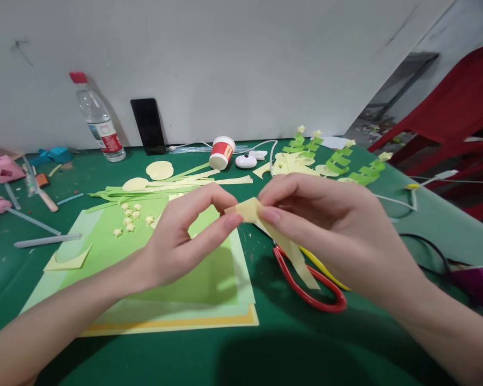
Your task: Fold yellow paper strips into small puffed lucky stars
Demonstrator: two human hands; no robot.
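Between my two hands is a pale yellow paper strip [287,247], folded over at its upper end. My left hand [185,230] pinches the folded end between thumb and forefinger. My right hand [326,217] grips the strip just beside the fold, and its long tail hangs down below. Under the tail lie scissors [334,306] with red handle loops. Green paper sheets [209,284] are stacked beneath my left hand. Several small yellow paper stars [129,220] rest on the stack.
Behind the sheets lie green and yellow paper strips [233,180] and a round paper piece [160,170]. A water bottle [104,128], a phone [148,126] and a paper cup [222,154] stand along the wall. Green paper spirals [338,161] sit at the back right, with a cable nearby.
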